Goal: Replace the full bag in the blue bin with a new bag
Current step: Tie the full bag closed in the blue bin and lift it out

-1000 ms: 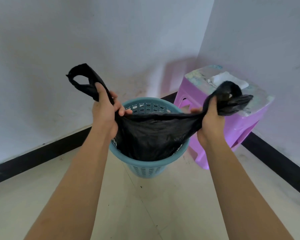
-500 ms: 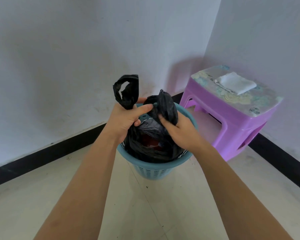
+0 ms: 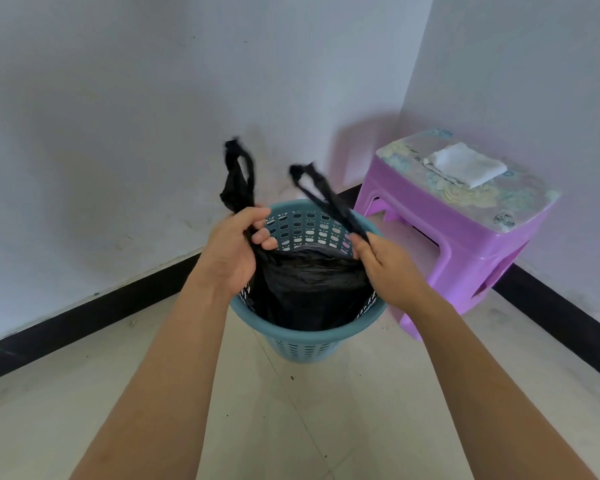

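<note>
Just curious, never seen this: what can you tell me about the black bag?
The bag is thin, crinkled black plastic with two loop handles. Its body sits inside the blue bin, contents hidden. The left hand grips one handle, its loop standing above the fist; the right hand pinches the other, pulled taut. The handles are apart, untied.

Purple plastic stool (image 3: 440, 258) in room corner, close to both walls, feet on floor. Seat top (image 3: 465, 202) with faded floral print. Folded white cloth (image 3: 466, 164) lying flat on seat top, toward back. Small dark item (image 3: 504, 219) near seat's front edge, too small to tell. Left wall (image 3: 153, 116) and right wall (image 3: 534, 64) white, scuffed low down. Black skirting (image 3: 84, 317) along wall bases. Pale tiled floor (image 3: 291, 427), few dark specks.
</note>
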